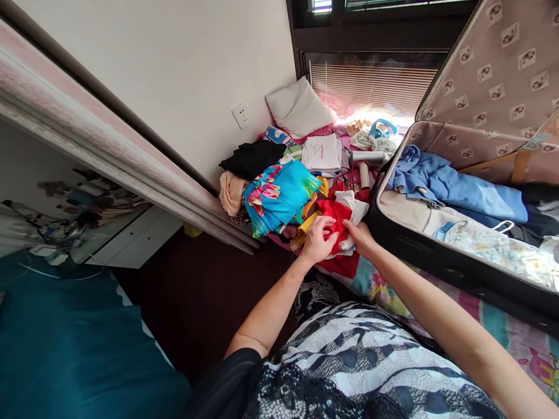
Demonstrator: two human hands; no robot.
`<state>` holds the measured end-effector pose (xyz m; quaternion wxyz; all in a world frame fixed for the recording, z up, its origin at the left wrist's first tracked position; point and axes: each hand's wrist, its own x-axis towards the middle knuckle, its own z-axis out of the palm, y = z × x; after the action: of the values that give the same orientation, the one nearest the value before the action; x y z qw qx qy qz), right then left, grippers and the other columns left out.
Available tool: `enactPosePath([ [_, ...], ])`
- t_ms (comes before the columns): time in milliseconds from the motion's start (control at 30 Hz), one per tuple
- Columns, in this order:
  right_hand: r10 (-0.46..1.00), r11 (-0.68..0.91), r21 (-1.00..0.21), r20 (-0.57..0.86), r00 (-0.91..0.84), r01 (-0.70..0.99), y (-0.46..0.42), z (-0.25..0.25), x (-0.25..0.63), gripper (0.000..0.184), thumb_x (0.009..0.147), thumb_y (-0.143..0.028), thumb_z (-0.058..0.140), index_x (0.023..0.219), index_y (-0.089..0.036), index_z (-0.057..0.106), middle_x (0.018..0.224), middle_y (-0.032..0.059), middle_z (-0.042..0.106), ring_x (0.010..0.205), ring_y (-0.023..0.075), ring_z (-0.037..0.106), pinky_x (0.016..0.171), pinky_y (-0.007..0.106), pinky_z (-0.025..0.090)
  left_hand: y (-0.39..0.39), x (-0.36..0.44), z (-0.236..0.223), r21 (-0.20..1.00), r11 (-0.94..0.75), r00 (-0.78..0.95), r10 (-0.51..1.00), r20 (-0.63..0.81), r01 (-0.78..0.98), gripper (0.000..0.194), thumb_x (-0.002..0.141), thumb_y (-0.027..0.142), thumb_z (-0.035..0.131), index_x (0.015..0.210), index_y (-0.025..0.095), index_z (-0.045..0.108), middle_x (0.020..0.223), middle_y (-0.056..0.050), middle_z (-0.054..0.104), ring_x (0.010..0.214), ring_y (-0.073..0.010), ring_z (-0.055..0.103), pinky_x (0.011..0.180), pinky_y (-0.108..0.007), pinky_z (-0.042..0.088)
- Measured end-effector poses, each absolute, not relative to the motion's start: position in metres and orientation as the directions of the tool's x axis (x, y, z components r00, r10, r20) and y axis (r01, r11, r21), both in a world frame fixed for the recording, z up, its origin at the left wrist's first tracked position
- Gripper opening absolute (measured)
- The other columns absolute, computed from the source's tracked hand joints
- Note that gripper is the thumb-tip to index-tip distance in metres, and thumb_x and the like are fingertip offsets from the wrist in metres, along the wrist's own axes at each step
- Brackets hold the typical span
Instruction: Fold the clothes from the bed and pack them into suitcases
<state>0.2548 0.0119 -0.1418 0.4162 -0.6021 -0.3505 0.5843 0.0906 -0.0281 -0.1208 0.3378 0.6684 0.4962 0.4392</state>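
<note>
Both my hands reach into a heap of clothes on the bed beside an open suitcase [441,265]. My left hand [318,240] has its fingers curled on a red garment [334,218] at the front of the heap. My right hand [358,235] grips the same red garment from the right, next to a folded white piece [351,205]. A turquoise floral garment [279,195] lies just left of the red one. A blue garment [454,186] and pale printed cloth [493,247] fill the suitcase.
Further back lie a black garment [253,158], a folded white shirt [323,154], a white pillow [299,107] and a white hair dryer [367,160]. A window with blinds [371,84] is behind. A wall socket [241,114] sits on the white wall. A teal surface [65,343] is at lower left.
</note>
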Motion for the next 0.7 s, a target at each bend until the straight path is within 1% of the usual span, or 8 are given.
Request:
enactPosePath([
  [100,0.867,-0.464,-0.857,-0.492,0.083,-0.224,0.012,-0.141,0.256,0.023,0.088,-0.023,0.073,0.11,-0.017,0.076,0.111,0.0089,0.08,0.093,0.0217,0.079,0.073,0.027,0.063,-0.012,0.078,-0.128,0.844,-0.172,-0.053,0.972,0.23,0.508,0.041,0.085,0.02,0.078,0.124,0.018,0.066,0.124,-0.014,0.064,0.116,-0.0262,0.069,0.102,-0.042,0.061],
  [167,0.86,-0.475,-0.823,-0.51,0.037,-0.311,0.012,-0.14,0.256,0.022,0.09,-0.022,0.074,0.112,-0.018,0.075,0.111,0.0082,0.081,0.092,0.0212,0.079,0.077,0.028,0.064,-0.006,0.071,-0.132,0.795,-0.125,-0.093,0.971,0.222,0.593,0.048,0.08,0.021,0.084,0.125,0.016,0.067,0.124,-0.016,0.065,0.124,-0.031,0.066,0.115,-0.049,0.053],
  [233,0.857,-0.476,-0.798,-0.514,0.006,-0.369,0.011,-0.14,0.258,0.021,0.092,-0.021,0.073,0.113,-0.017,0.074,0.108,0.0076,0.081,0.09,0.0207,0.079,0.079,0.029,0.065,-0.004,0.067,-0.134,0.774,-0.075,-0.115,0.975,0.188,0.628,0.052,0.081,0.024,0.085,0.128,0.013,0.068,0.126,-0.019,0.066,0.129,-0.0343,0.064,0.119,-0.051,0.049],
  [400,0.859,-0.462,-0.775,-0.512,-0.001,-0.432,0.011,-0.147,0.26,0.027,0.095,-0.034,0.077,0.115,-0.017,0.07,0.109,0.0083,0.081,0.094,0.0217,0.079,0.084,0.032,0.066,-0.011,0.075,-0.133,0.873,0.037,-0.068,0.998,-0.005,0.486,0.07,0.082,0.036,0.088,0.142,0.011,0.062,0.141,-0.024,0.067,0.135,-0.0368,0.064,0.117,-0.049,0.049],
  [467,0.861,-0.473,-0.794,-0.508,-0.01,-0.382,0.01,-0.148,0.259,0.029,0.095,-0.038,0.077,0.114,-0.017,0.07,0.111,0.0097,0.08,0.094,0.0224,0.079,0.082,0.032,0.067,-0.012,0.081,-0.133,0.9,0.063,-0.066,0.997,-0.037,0.431,0.087,0.077,0.038,0.093,0.151,0.011,0.056,0.148,-0.025,0.062,0.14,-0.038,0.06,0.118,-0.049,0.048],
  [533,0.868,-0.478,-0.819,-0.496,-0.026,-0.318,0.009,-0.146,0.257,0.027,0.094,-0.035,0.078,0.113,-0.017,0.072,0.112,0.0106,0.08,0.092,0.0225,0.079,0.078,0.03,0.066,-0.01,0.085,-0.134,0.91,0.085,-0.082,0.995,-0.056,0.406,0.098,0.072,0.034,0.096,0.156,0.01,0.051,0.151,-0.026,0.06,0.142,-0.0385,0.059,0.119,-0.049,0.047],
  [600,0.879,-0.467,-0.842,-0.475,-0.038,-0.269,0.009,-0.145,0.256,0.028,0.089,-0.03,0.08,0.113,-0.016,0.073,0.112,0.0107,0.08,0.089,0.0224,0.079,0.074,0.028,0.065,-0.005,0.085,-0.138,0.922,0.101,-0.098,0.993,-0.069,0.375,0.087,0.075,0.028,0.093,0.151,0.01,0.056,0.147,-0.024,0.064,0.138,-0.037,0.061,0.118,-0.048,0.047],
  [700,0.896,-0.441,-0.879,-0.443,-0.029,-0.18,0.01,-0.144,0.255,0.037,0.082,-0.033,0.087,0.113,-0.015,0.075,0.11,0.0113,0.08,0.087,0.0231,0.079,0.067,0.026,0.063,0.003,0.081,-0.146,0.96,0.122,-0.08,0.991,-0.105,0.25,0.048,0.084,0.023,0.08,0.13,0.012,0.071,0.127,-0.019,0.076,0.123,-0.0329,0.07,0.113,-0.047,0.052],
])
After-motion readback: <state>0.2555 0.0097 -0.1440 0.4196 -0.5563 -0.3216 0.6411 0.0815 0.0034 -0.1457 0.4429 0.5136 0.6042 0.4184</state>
